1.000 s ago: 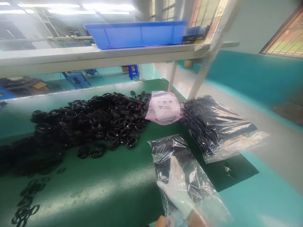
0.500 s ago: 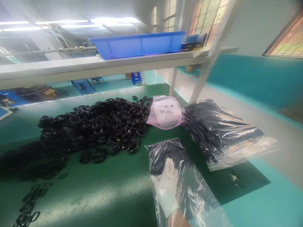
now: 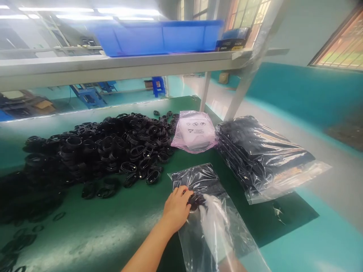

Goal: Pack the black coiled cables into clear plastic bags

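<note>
A clear plastic bag [image 3: 227, 226] lies on the green table, with coiled black cables [image 3: 198, 179] packed in its far end. My right hand [image 3: 215, 221], in a white glove, is inside the bag, its fingers stretched toward the near side of the coils and its thumb apart. My bare left hand [image 3: 177, 207] is outside, its fingers curled over the bag's left side at a dark coil [image 3: 195, 202]. Plastic glare partly blurs the gloved fingers. A large heap of black cable coils [image 3: 113, 147] lies to the left.
A pink-tinted printed bag [image 3: 195, 130] stands beyond my hands. Stacked filled bags [image 3: 261, 151] lie at the right, near the table edge. Overhead, a shelf [image 3: 127, 68] carries a blue bin [image 3: 161, 37] and small boxes [image 3: 231, 44]. A post [image 3: 246, 83] rises behind the stack.
My left hand has come into view and onto the bag's left side. My right hand has drawn slightly back and right inside the bag. The view has shifted a little.
</note>
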`<state>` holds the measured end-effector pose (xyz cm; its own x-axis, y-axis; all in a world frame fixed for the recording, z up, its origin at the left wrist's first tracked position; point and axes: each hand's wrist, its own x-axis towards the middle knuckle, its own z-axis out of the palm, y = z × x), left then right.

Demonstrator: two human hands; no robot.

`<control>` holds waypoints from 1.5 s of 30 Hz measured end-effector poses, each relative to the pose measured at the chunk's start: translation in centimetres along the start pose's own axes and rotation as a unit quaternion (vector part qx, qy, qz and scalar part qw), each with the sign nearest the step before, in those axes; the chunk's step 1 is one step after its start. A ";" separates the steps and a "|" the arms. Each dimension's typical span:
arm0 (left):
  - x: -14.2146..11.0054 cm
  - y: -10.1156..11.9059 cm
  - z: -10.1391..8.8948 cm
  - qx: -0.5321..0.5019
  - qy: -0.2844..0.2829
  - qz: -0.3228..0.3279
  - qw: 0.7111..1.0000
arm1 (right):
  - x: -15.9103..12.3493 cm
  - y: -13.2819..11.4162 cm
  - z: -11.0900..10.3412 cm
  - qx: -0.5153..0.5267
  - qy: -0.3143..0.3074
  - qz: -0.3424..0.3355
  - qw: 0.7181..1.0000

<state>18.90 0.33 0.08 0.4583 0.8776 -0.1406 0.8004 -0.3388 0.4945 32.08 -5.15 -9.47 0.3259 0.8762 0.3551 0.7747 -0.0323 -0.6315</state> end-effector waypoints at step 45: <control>0.3 0.0 -0.2 -0.037 0.042 0.005 0.998 | 0.1 -0.9 -1.2 0.063 -0.066 -0.059 0.994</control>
<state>18.97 0.67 0.22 0.4301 0.9004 -0.0652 0.7637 -0.3244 0.5582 32.07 -5.56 -8.05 0.1566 0.9258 0.3441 0.7268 0.1278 -0.6748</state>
